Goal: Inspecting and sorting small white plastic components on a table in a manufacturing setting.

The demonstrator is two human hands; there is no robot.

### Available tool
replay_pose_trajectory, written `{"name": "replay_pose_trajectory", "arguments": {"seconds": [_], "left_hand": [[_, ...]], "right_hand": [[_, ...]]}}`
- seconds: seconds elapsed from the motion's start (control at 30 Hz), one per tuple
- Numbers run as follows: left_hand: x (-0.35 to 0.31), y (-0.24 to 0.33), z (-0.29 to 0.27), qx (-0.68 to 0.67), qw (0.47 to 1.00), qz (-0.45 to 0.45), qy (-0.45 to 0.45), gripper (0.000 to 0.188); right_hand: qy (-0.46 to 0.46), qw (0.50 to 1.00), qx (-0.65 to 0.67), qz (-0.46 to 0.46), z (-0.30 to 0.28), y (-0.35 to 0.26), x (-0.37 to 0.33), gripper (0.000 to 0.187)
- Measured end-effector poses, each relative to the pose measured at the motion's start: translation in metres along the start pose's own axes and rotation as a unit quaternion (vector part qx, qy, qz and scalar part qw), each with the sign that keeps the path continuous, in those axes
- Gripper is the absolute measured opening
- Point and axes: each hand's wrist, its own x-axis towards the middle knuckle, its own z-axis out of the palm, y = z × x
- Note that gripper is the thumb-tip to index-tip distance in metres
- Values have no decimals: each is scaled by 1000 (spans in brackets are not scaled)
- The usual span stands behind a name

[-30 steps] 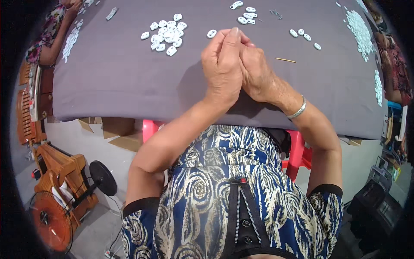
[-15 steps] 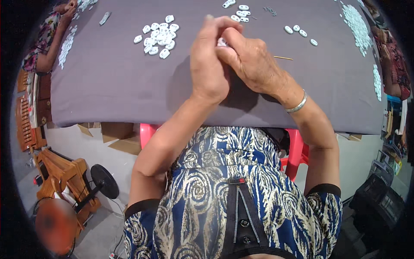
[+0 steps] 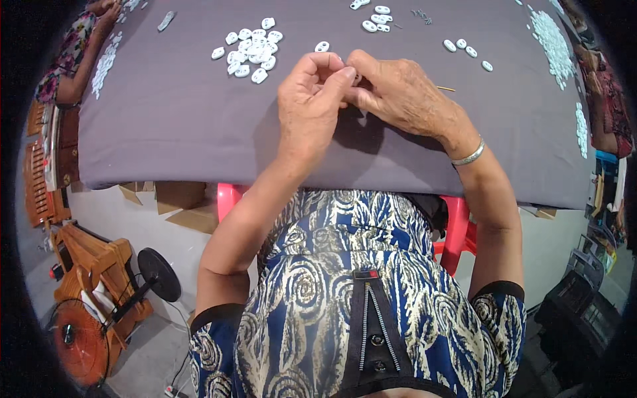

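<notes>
My left hand (image 3: 308, 106) and my right hand (image 3: 406, 96) meet above the table, with fingertips pinched together. Whatever small thing is between them is mostly covered by the fingers; only a pale speck shows. Just beyond my left fingers lies a single white oval plastic piece (image 3: 322, 46) with holes. To the left sits a loose pile of similar white pieces (image 3: 251, 50). A thin golden stick (image 3: 446, 88) lies beside my right hand, partly hidden by it.
More white pieces lie at the far middle (image 3: 377, 23) and far right (image 3: 460, 44), near a few small dark screws (image 3: 422, 16). Large heaps of white parts (image 3: 552, 50) line the right edge of the grey cloth (image 3: 179, 142). Another person's arm (image 3: 76, 73) is at the left.
My hands have shifted from an overlapping clasp into a fingertip pinch, the left fingers curling down. The single white piece beyond the left hand now shows; the white piece seen in my grasp is now covered.
</notes>
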Motion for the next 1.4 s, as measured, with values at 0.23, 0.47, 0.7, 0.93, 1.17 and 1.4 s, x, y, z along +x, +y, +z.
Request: {"name": "replay_pose_trajectory", "arguments": {"seconds": [0.23,0.47,0.7,0.93,1.17,1.4], "left_hand": [[22,24,-37,91,991,64,75,9],[39,34,-69,135,980,81,126,11],[47,30,-82,134,978,55,148,11],[26,19,-43,-7,998,-1,62,8],[12,14,-24,-5,998,-55,40,14],[4,6,-14,2,999,-35,23,13]], "right_hand": [[185,974,51,117,-32,32,3,13],[-16,987,85,136,-42,39,-7,17],[-30,995,62,72,-39,35,-6,15],[57,981,149,106,-19,16,1,13],[30,979,184,84,-12,6,3,15],[26,979,185,82,-5,-1,4,19]]}}
